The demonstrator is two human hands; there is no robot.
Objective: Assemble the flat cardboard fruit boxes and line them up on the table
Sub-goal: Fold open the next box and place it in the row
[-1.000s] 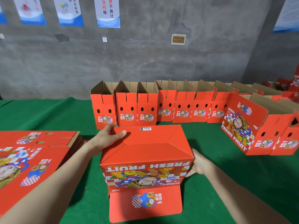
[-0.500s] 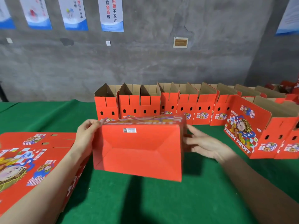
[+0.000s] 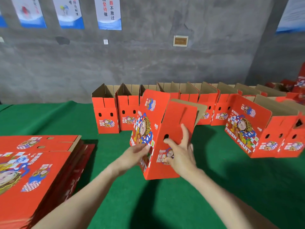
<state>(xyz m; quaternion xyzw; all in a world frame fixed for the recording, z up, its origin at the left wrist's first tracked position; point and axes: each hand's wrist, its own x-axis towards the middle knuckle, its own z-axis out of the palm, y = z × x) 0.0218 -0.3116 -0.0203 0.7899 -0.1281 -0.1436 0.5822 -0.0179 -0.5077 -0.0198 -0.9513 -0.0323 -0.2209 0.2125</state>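
An assembled red fruit box (image 3: 162, 129) stands tilted above the green table, open top up, its narrow end toward me. My left hand (image 3: 137, 154) touches its printed long side low down, fingers blurred. Flat against the narrow end lies my right hand (image 3: 180, 151), fingers straight and spread. Behind it a row of assembled red boxes (image 3: 189, 104) lines the back of the table. A stack of flat red boxes (image 3: 38, 171) lies at the left.
More assembled boxes (image 3: 264, 129) stand angled at the right, one showing its "FRESH FRUIT" side. The green table cloth (image 3: 165, 204) runs in front of me. A grey wall with posters (image 3: 109, 14) rises behind the row.
The box went from lying bottom-up on the table to lifted with its bottom toward me, and now stands upright and turned, narrow end facing me. Both hands shifted along it.
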